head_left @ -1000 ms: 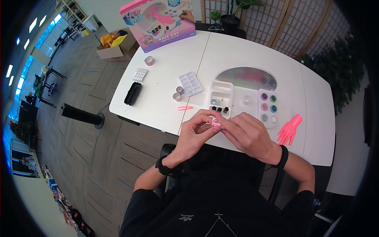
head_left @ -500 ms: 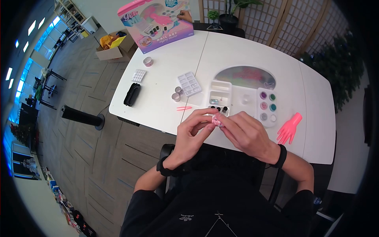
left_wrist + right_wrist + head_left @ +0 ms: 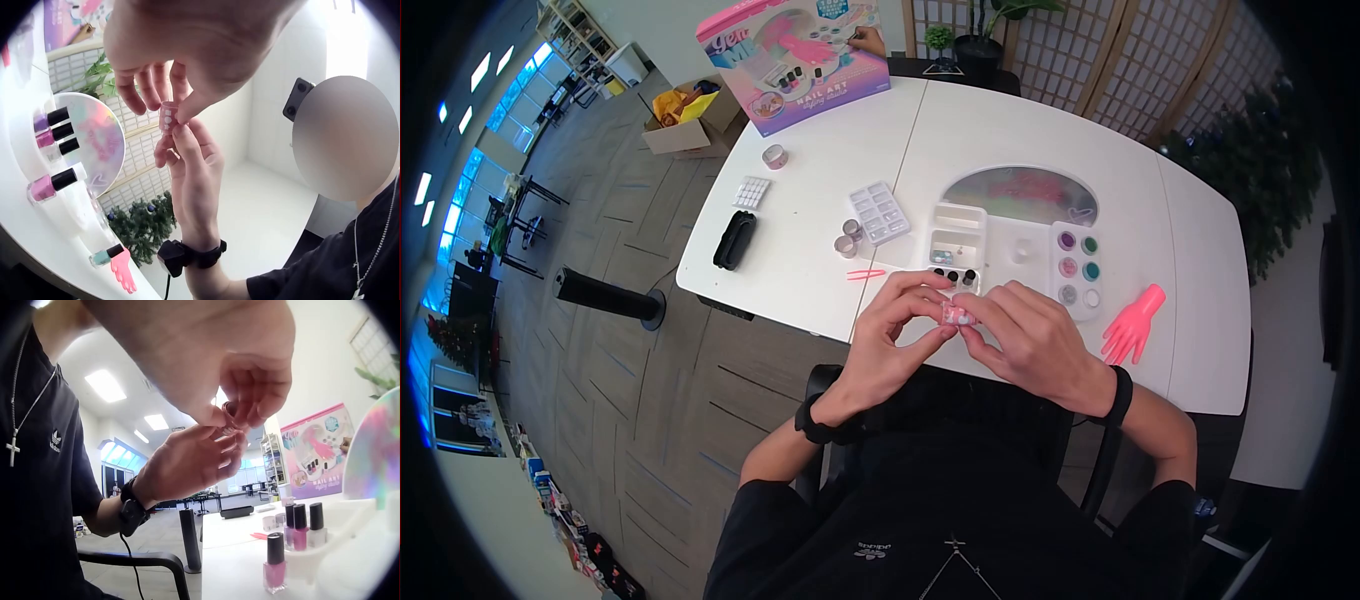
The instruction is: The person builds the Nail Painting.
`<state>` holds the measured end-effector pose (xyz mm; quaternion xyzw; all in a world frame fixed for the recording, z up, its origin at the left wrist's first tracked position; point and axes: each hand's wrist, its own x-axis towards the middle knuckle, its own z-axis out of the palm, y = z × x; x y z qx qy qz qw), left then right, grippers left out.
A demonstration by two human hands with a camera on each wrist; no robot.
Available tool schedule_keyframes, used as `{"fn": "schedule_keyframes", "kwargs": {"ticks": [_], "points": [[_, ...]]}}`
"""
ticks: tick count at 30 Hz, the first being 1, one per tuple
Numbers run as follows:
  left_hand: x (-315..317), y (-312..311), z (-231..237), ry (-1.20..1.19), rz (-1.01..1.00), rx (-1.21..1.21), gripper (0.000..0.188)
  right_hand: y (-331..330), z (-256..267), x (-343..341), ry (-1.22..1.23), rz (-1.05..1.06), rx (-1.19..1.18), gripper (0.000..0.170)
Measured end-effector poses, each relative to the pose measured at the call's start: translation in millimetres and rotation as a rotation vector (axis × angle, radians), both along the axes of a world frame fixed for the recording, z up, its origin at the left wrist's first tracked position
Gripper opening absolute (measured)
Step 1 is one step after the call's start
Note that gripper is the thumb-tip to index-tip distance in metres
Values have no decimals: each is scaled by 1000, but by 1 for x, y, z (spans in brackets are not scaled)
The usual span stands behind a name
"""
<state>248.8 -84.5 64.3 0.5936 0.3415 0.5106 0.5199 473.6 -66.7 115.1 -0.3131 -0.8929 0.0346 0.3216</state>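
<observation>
A small pink see-through jar [image 3: 956, 315] with white pieces showing through its side is held up over the table's near edge. My left hand [image 3: 890, 335] grips it between thumb and fingertips from one side. From the other side, my right hand [image 3: 1030, 345] pinches it with thumb and fingers. In the left wrist view the jar [image 3: 169, 119] sits between both hands' fingertips; in the right wrist view fingers cover most of it. Just beyond the hands, black-capped nail polish bottles [image 3: 955, 277] stand at a white organizer [image 3: 960, 216] with a mirror [image 3: 1025, 197].
Pink tweezers [image 3: 866, 274], small round jars [image 3: 845, 246] and a compartment tray [image 3: 880, 212] lie left of the organizer. A pink plastic hand [image 3: 1135, 325] lies at the right. Farther back are a black case [image 3: 735, 240] and the nail art box [image 3: 800, 65].
The jar has turned slightly between the fingers and shows more of its side. My right thumb and fingers have shifted on it. Things on the table have not moved.
</observation>
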Motion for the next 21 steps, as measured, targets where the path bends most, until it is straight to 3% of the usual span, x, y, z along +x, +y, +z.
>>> {"fn": "schedule_keyframes", "kwargs": {"ticks": [15, 21], "points": [[-3, 2, -1, 136, 43, 73, 19, -3, 10, 2, 88, 31, -324, 26], [0, 1, 6, 337, 127, 277, 22, -3, 10, 4, 175, 41, -565, 25]]}}
